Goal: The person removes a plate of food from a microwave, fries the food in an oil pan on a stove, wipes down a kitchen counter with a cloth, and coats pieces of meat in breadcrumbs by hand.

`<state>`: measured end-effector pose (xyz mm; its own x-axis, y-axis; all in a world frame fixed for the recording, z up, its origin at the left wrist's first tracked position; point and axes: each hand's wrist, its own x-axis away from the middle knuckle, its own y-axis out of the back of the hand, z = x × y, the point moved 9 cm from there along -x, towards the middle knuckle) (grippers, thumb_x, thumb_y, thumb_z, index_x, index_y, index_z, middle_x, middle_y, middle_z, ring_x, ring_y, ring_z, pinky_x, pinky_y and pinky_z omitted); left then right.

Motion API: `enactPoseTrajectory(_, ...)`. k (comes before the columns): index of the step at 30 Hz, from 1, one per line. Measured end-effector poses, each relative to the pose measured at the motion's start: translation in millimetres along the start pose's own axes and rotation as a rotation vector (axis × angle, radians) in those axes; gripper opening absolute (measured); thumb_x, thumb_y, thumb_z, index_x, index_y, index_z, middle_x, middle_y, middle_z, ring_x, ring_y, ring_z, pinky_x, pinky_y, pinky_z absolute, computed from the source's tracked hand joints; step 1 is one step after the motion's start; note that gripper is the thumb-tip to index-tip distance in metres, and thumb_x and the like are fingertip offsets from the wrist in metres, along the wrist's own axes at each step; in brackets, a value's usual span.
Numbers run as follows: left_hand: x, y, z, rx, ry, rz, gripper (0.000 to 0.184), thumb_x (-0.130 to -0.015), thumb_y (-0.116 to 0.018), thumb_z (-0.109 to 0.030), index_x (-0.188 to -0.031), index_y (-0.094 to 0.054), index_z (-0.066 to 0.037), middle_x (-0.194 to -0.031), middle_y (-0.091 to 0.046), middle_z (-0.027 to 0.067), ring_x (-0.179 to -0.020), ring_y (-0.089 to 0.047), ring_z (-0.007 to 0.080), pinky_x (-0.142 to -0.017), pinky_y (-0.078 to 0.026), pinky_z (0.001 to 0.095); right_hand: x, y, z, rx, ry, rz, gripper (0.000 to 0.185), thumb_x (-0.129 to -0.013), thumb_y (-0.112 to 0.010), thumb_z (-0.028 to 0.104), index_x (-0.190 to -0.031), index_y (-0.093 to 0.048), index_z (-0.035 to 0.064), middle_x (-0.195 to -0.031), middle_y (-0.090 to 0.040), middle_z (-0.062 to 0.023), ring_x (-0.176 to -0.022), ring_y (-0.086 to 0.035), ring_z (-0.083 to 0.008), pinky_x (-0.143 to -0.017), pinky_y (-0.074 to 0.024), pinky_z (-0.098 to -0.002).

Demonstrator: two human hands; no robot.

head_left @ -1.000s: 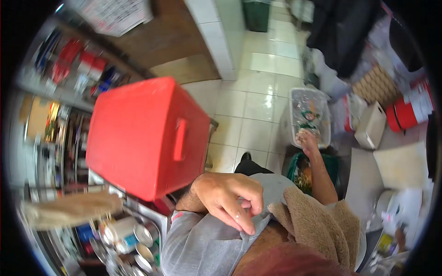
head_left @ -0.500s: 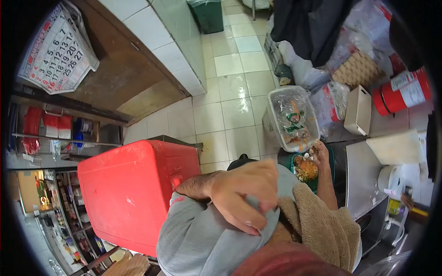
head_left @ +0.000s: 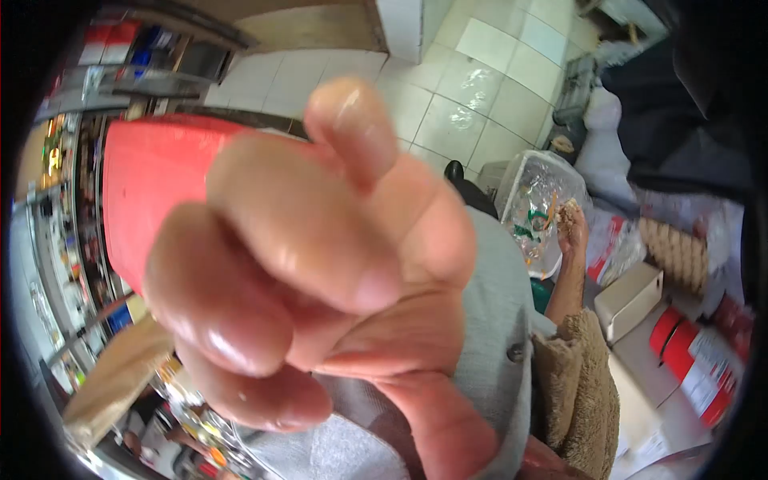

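My left hand (head_left: 320,256) fills much of the view, very close to the camera. Its fingers are loosely curled and apart, and the visible palm has nothing in it. Farther off, my right hand (head_left: 573,232) is closed around a clump of food scraps (head_left: 569,213), pale and crumbly, at the right rim of a white bin (head_left: 524,164). Clear plastic lines the bin, with orange and green bits inside. Below it shows a small part of a green tray (head_left: 542,295); its contents are hidden. A brown towel (head_left: 578,384) hangs beside my right forearm.
A big red box (head_left: 152,176) stands on the left, partly behind my left hand. To the right are a beige container (head_left: 628,300), an egg tray (head_left: 676,252), a red cylinder (head_left: 692,360) and dark cloth (head_left: 672,120). Tiled floor (head_left: 456,104) lies ahead.
My left hand has risen from over my lap to close before the camera. My right hand has gone from the green tray to the bin's rim with food scraps. The view has tilted.
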<state>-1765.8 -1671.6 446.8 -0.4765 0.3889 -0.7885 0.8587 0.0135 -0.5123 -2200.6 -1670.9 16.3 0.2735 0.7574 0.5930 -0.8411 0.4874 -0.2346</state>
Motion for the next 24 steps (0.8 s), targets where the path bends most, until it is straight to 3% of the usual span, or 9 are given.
enactPoseTrajectory(3, -3.4, -1.7, 11.3, -0.066, -0.003, -0.059, 0.034, -0.063, -0.072, -0.037, -0.092, -0.060, -0.025, -0.099, -0.048, -0.0115, -0.088, -0.044, 0.0101, -0.083, -0.024, 0.0375, -61.5, -8.8, 21.7, -0.004, 0.033, 0.272, 0.015, -0.083, -0.049, 0.009, -0.096, -0.049, 0.0033, -0.085, -0.055, -0.0079, -0.077, -0.055, -0.0179, -0.067, -0.0450, -0.0283)
enactPoseTrajectory(6, -3.5, -1.3, 14.6, -0.129, -0.026, -0.134, 0.033, -0.063, -0.070, -0.038, -0.091, -0.060, -0.025, -0.099, -0.048, -0.0114, -0.088, -0.044, 0.0102, -0.083, -0.024, 0.0373, -106.4, -17.1, 53.0, 0.024, -0.023, 0.123, 0.016, -0.081, -0.051, 0.008, -0.096, -0.050, 0.0036, -0.086, -0.056, -0.0081, -0.077, -0.055, -0.0183, -0.065, -0.0449, -0.0271)
enactPoseTrajectory(9, -6.6, -5.6, 17.3, -0.183, -0.086, -0.176, 0.032, -0.064, -0.069, -0.039, -0.091, -0.060, -0.025, -0.099, -0.049, -0.0112, -0.087, -0.044, 0.0103, -0.083, -0.024, 0.0370, -129.3, -57.4, 86.0, 0.081, -0.043, 0.314, 0.018, -0.080, -0.054, 0.007, -0.097, -0.051, 0.0038, -0.085, -0.056, -0.0076, -0.077, -0.055, -0.0180, -0.064, -0.0446, -0.0265)
enactPoseTrajectory(13, -17.1, -9.1, 21.7, -0.221, -0.156, -0.216, 0.031, -0.065, -0.068, -0.041, -0.090, -0.061, -0.025, -0.099, -0.049, -0.0111, -0.087, -0.045, 0.0104, -0.083, -0.024, 0.0367, -150.6, -103.6, 105.6, 0.084, -0.042, 0.331, 0.017, -0.079, -0.057, 0.007, -0.095, -0.052, 0.0032, -0.085, -0.057, -0.0072, -0.076, -0.055, -0.0172, -0.062, -0.0447, -0.0251)
enactPoseTrajectory(20, -29.0, 16.1, 17.8, -0.228, -0.241, -0.290, 0.029, -0.066, -0.065, -0.043, -0.089, -0.061, -0.026, -0.098, -0.050, -0.0108, -0.087, -0.045, 0.0106, -0.083, -0.023, 0.0361, -186.7, -172.2, 77.4, 0.135, -0.178, 0.402, 0.020, -0.078, -0.057, 0.006, -0.097, -0.050, 0.0032, -0.083, -0.055, -0.0057, -0.077, -0.055, -0.0165, -0.067, -0.0456, -0.0268)
enactPoseTrajectory(24, -52.1, 74.6, 44.2, -0.261, -0.234, -0.336, 0.029, -0.067, -0.063, -0.045, -0.089, -0.061, -0.025, -0.099, -0.051, -0.0096, -0.089, -0.046, 0.0116, -0.083, -0.023, 0.0355, -214.8, -218.4, 59.0, 0.201, -0.206, 0.460, 0.019, -0.079, -0.057, 0.009, -0.096, -0.051, 0.0034, -0.084, -0.055, -0.0053, -0.078, -0.055, -0.0164, -0.070, -0.0460, -0.0283)
